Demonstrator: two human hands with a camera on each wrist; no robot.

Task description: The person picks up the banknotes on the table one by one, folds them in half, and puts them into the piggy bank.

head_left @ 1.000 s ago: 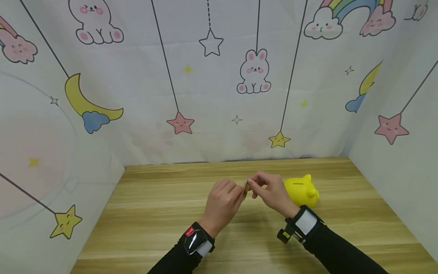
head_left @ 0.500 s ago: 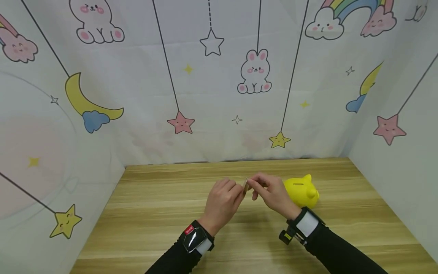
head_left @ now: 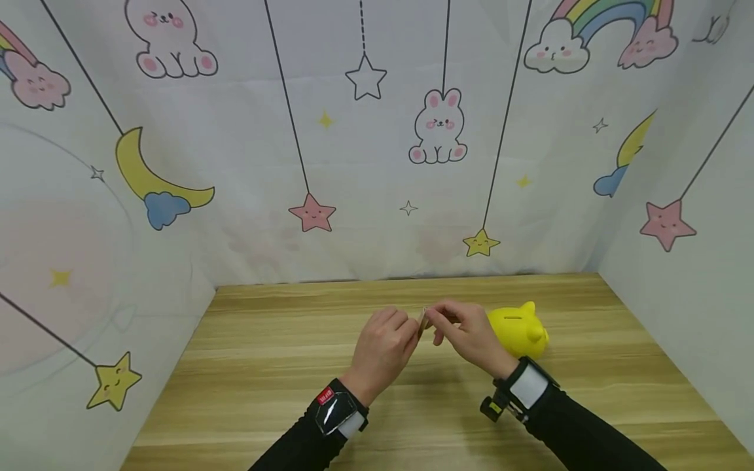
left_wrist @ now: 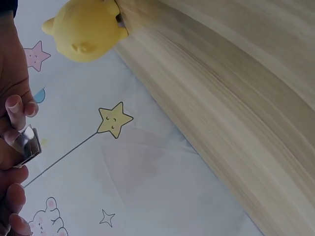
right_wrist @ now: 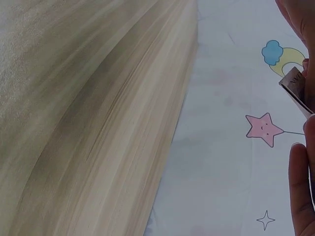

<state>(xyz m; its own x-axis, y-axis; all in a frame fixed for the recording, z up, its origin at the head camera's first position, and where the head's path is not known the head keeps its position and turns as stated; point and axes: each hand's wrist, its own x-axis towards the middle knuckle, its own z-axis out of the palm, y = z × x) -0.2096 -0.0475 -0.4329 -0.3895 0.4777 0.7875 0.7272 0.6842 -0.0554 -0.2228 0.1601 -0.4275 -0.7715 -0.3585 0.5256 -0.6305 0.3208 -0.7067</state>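
Observation:
Above the middle of the table, my left hand (head_left: 384, 350) and right hand (head_left: 471, 333) meet at a small folded piece of paper (head_left: 422, 319). The left hand grips its near side with curled fingers. My right thumb and fingertips pinch the upper edge. In the right wrist view the paper (right_wrist: 296, 83) looks brown-grey with dark print, perhaps a folded banknote; its folded end also shows in the left wrist view (left_wrist: 31, 145). Fingers cover much of it. A yellow piggy bank (head_left: 518, 330) with a slot on top stands just behind my right wrist, partly hidden by that hand.
The wood-grain table (head_left: 265, 366) ends at a pale fabric backdrop (head_left: 365, 248) printed with stars, rabbits and clouds, which also rises on both sides. Each wrist wears a black strap, and a small black device (head_left: 491, 407) hangs from the right one.
Both hands keep their hold on the folded paper and stay almost in place. The head view shifts very slightly. The piggy bank has not moved.

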